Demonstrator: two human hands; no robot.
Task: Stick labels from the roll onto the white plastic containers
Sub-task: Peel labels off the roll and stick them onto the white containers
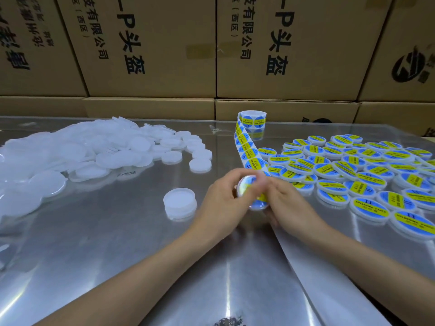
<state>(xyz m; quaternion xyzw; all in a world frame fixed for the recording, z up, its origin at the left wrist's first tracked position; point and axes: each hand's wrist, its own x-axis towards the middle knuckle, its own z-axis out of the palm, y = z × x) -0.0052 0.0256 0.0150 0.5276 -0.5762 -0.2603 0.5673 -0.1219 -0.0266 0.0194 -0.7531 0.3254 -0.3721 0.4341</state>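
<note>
My left hand (221, 196) grips a round white container (246, 184) at the table's middle. My right hand (286, 202) presses a blue and yellow label (259, 198) onto it; the fingers are blurred. The label roll (253, 120) stands at the back, and its strip (247, 149) runs forward to my hands. One bare white container (180, 203) sits just left of my left hand. A big heap of bare white containers (70, 156) covers the left. Several labelled containers (353, 175) lie on the right.
The shiny metal table (117, 255) carries everything. A band of empty backing paper (329, 278) runs from my hands toward the near right edge. Stacked cardboard boxes (153, 55) wall off the back.
</note>
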